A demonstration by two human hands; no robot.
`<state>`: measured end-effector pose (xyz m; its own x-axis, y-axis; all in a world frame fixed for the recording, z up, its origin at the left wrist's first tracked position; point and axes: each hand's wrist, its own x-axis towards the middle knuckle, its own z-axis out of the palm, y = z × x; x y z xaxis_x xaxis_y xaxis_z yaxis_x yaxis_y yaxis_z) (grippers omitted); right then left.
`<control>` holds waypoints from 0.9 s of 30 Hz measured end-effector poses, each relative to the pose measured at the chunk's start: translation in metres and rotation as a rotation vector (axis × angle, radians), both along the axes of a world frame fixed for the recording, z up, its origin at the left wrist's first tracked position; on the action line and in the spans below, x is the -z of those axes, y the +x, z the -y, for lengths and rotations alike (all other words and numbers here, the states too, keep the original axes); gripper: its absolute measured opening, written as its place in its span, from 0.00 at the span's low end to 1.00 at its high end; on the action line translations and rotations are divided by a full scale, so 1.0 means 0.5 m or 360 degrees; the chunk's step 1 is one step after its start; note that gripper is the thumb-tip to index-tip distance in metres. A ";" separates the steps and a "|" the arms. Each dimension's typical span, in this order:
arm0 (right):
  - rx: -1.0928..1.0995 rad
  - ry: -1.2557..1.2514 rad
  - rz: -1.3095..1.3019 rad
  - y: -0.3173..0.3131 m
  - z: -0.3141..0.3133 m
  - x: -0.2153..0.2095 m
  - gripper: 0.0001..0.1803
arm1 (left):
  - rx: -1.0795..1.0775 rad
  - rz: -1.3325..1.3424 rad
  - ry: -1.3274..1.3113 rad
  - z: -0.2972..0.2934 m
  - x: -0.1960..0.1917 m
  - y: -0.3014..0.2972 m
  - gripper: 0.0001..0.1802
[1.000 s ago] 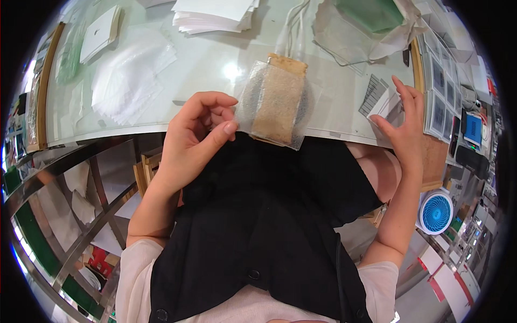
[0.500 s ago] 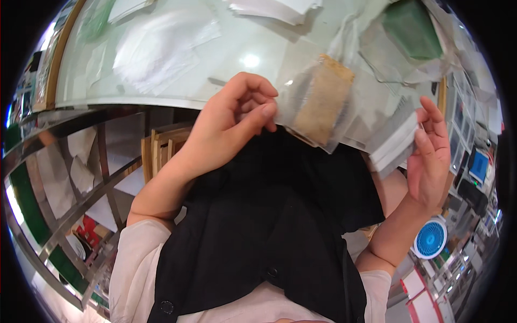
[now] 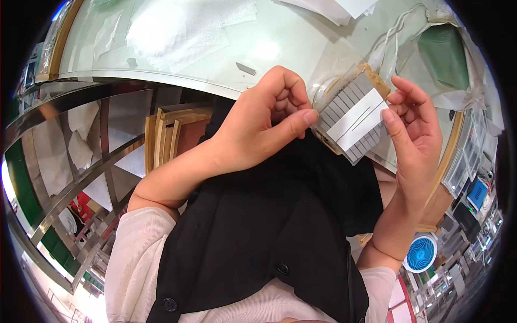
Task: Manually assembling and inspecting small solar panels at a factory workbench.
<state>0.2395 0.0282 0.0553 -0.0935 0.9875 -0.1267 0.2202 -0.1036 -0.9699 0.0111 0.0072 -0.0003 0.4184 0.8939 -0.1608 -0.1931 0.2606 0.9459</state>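
Pinching a white card [image 3: 353, 119] marked with two dark lines: right hand [image 3: 416, 121], thumb and fingertips nearly meeting at its right edge. Card is overlapping a grey striped sheet [image 3: 344, 102], both covering most of a tan block [image 3: 376, 81] on the bench [image 3: 212, 62]. Left hand [image 3: 265, 114] is curling loosely just left of the block; any hold cannot be told. Grey strip [image 3: 246, 68] is lying farther left of the block.

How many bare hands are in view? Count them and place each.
2: the left hand at the left edge of the grey striped sheet, and the right hand at the right end of the white card. None looks hidden.
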 end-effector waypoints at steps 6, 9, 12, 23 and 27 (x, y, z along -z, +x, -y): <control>-0.0167 0.0326 0.0652 0.017 -0.001 0.003 0.16 | 0.0020 0.0032 -0.0100 -0.006 -0.001 0.006 0.10; -0.0090 0.0502 0.0672 0.036 0.003 0.024 0.15 | 0.0024 0.0034 -0.0125 -0.007 -0.002 0.008 0.10; 0.0260 0.0131 0.0218 0.057 0.013 0.040 0.14 | 0.0018 0.0041 -0.0144 -0.007 -0.006 0.009 0.10; 0.0213 -0.0250 -0.0196 0.048 0.015 0.051 0.13 | 0.0033 0.0021 -0.0174 -0.014 -0.002 0.014 0.09; 0.0199 -0.0241 -0.0251 0.053 0.015 0.057 0.14 | 0.0029 0.0079 -0.0207 -0.015 -0.001 0.014 0.09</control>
